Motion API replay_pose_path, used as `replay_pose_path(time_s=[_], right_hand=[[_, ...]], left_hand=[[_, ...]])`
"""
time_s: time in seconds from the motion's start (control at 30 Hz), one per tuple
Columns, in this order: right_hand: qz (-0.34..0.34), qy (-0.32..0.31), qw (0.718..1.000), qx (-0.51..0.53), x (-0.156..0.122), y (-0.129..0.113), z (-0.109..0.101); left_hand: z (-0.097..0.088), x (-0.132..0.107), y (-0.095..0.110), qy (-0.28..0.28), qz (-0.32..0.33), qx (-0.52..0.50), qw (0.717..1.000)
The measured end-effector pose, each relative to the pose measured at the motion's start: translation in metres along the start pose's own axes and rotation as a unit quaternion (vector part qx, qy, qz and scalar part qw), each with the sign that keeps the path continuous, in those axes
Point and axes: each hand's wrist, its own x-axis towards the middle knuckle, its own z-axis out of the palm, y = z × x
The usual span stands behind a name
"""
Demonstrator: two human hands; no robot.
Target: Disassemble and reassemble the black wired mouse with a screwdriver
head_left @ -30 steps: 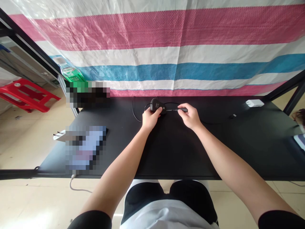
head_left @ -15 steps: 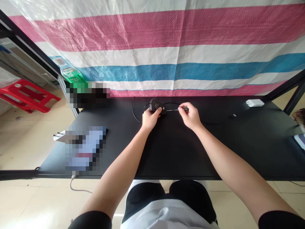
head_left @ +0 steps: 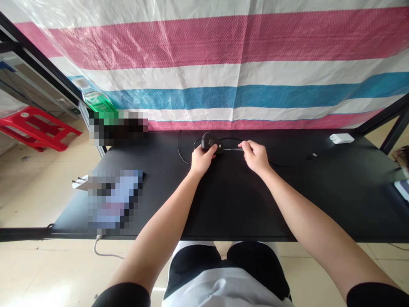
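Observation:
A black wired computer mouse (head_left: 209, 140) rests on the black table with its labelled underside turned toward me. My left hand (head_left: 202, 160) is closed around its near side, thumb pressed on the underside. A thin screwdriver (head_left: 232, 149) lies nearly level, its metal shaft pointing left at the mouse's right end. My right hand (head_left: 255, 155) pinches the screwdriver's dark handle, which the fingers largely cover. Whether the tip sits in a screw is too small to tell. The mouse's black cable (head_left: 181, 151) loops out to the left and behind the hands.
On the table's right lie a USB plug (head_left: 314, 155) and a white charger (head_left: 341, 138). A blurred phone (head_left: 119, 200) and a white plug adapter (head_left: 79, 182) are at left. A green-labelled bottle (head_left: 100, 104) stands at the back left, before a striped sheet (head_left: 204, 98).
My right hand's fingers have shifted and rolled on the screwdriver handle, and the hand sits slightly lower. My left hand and the mouse stay nearly where they were.

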Motion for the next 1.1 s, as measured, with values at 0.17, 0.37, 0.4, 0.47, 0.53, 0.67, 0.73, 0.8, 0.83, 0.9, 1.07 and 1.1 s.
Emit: replay_pose_path(time_s=[0.17, 0.37, 0.4, 0.47, 0.53, 0.67, 0.73, 0.8, 0.83, 0.9, 1.07, 1.1], right_hand=[[-0.039, 0.031, 0.998, -0.025, 0.0002, 0.0001, 0.0011], [-0.015, 0.016, 0.999, 0.03, 0.0005, 0.0045, 0.0029], [-0.01, 0.009, 0.999, 0.04, 0.0008, 0.0049, 0.003], [-0.004, -0.001, 0.999, 0.052, 0.0012, 0.0048, 0.0028], [0.002, -0.006, 0.998, 0.058, 0.0009, 0.0037, 0.0023], [0.036, -0.026, 0.998, 0.049, -0.0012, 0.0008, 0.0003], [0.046, -0.027, 0.998, 0.03, -0.0017, -0.0003, -0.0005], [0.037, -0.017, 0.999, 0.006, -0.0013, -0.001, -0.0007], [0.027, -0.011, 1.0, -0.002, -0.0009, -0.0012, -0.0004], [0.008, 0.002, 1.0, -0.007, -0.0001, -0.0012, 0.0006], [-0.002, 0.035, 0.999, 0.024, -0.0001, 0.0014, 0.0038], [0.001, 0.034, 0.999, 0.033, -0.0003, 0.0021, 0.004]], left_hand=[[0.0, -0.0002, -0.0001, -0.001, 0.002, 0.001, 1.0], [-0.001, 0.001, -0.0019, -0.004, -0.002, 0.003, 1.0], [-0.0011, 0.001, -0.0021, -0.005, -0.002, 0.003, 1.0], [-0.0011, 0.0007, -0.0021, -0.007, -0.001, 0.005, 1.0], [-0.0008, 0.0002, -0.0013, -0.007, 0.001, 0.005, 1.0], [-0.0001, -0.001, 0.001, -0.006, 0.006, 0.001, 1.0], [0.0, -0.0013, 0.0018, -0.005, 0.005, 0.001, 1.0], [0.0001, -0.0016, 0.0023, -0.004, 0.002, 0.001, 1.0], [0.0002, -0.0017, 0.0025, -0.004, 0.001, -0.001, 1.0], [0.0004, -0.0021, 0.0031, -0.004, 0.0, -0.007, 1.0], [0.0008, -0.0023, 0.0038, -0.005, 0.001, -0.01, 1.0], [0.0007, -0.0021, 0.0037, -0.005, 0.0, -0.009, 1.0]])
